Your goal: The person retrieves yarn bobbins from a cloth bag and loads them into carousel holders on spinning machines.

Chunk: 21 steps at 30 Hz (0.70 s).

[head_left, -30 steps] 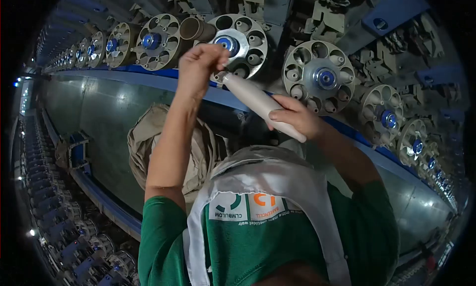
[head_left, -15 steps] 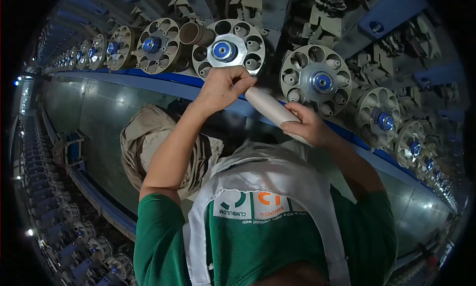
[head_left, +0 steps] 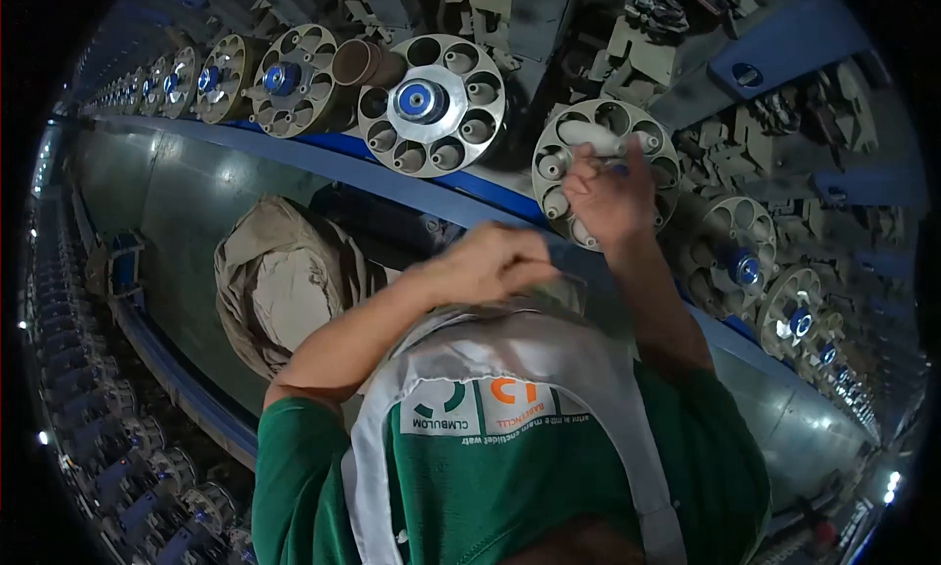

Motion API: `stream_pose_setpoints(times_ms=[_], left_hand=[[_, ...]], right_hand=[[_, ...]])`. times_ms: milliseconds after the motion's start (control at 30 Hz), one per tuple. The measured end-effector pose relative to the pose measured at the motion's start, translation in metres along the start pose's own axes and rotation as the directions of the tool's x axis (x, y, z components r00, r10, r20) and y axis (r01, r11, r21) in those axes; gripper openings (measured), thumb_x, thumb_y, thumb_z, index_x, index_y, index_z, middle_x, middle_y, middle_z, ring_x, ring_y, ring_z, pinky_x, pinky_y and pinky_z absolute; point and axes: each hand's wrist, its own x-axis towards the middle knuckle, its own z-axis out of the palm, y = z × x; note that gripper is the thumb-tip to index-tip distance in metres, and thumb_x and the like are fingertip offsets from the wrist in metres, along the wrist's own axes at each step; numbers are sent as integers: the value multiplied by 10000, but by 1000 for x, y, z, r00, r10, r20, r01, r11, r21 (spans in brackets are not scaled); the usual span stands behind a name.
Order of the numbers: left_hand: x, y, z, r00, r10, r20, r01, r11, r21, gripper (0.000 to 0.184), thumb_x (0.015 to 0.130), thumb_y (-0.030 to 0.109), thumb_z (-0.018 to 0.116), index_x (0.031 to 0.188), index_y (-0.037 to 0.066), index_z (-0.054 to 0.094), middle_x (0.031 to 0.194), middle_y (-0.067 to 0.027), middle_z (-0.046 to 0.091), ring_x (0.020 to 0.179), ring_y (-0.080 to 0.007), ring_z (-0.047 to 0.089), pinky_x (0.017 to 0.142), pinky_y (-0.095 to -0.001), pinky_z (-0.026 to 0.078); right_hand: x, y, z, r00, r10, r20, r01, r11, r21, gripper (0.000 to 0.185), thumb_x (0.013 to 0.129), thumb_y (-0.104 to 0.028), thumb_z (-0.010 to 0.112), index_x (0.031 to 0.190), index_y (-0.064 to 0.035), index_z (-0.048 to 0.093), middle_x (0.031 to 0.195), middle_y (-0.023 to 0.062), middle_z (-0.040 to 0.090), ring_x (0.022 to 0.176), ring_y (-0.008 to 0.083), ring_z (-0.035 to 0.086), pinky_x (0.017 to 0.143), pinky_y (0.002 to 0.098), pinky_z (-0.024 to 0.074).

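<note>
A white yarn bobbin (head_left: 588, 135) lies tilted over the upper pockets of the round bobbin magazine (head_left: 542, 163) on the right. My right hand (head_left: 613, 197) is over this magazine, just below the bobbin, fingers apart and slightly blurred. Whether a fingertip still touches the bobbin I cannot tell. Lower down, in front of the apron (head_left: 520, 340), my left hand (head_left: 500, 261) is curled closed and blurred. Anything inside its fingers is hidden. Another magazine (head_left: 431, 104) with a blue hub stands up and left of my hands, small bobbins in several pockets.
Brown empty tubes (head_left: 365, 63) sit between two magazines. More magazines run along the blue machine rail (head_left: 343, 178) both ways. An open cloth sack (head_left: 279, 281) with pale contents stands at my left on the green floor (head_left: 176, 212). Machine arms (head_left: 784, 50) rise behind.
The white bobbin went from between my hands to the right-hand magazine. My right hand moved up with it and its fingers spread. My left hand dropped down and right, away from the left magazine.
</note>
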Motion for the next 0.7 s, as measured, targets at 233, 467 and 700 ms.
stream_pose_setpoints(times_ms=[233,467,700], left_hand=[[-145,-124,-15,530,-670,-519,438,741,-509,121,891,145,580,884,26,597,782,17,587,724,-61,508,691,-213,418],[-339,-193,-2,53,-636,-770,590,642,-490,197,839,172,598,904,-14,602,780,-75,643,727,-177,603,669,-298,473],[-459,-249,16,126,-953,-274,992,119,43,690,790,633,482,1100,23,575,1090,-171,598,1002,-314,577,865,-394,447]], right_hand=[[3,-83,-52,681,-712,171,452,225,-863,158,893,-204,536,908,-46,536,724,62,544,599,171,449,596,335,378],[-5,-60,-89,695,-44,718,-24,-999,-37,619,689,-431,691,1118,-22,516,1058,161,567,1069,348,499,830,479,413],[28,8,2,877,-68,477,-259,-901,349,312,789,-252,624,1051,-86,596,1097,95,573,1059,336,473,875,448,393]])
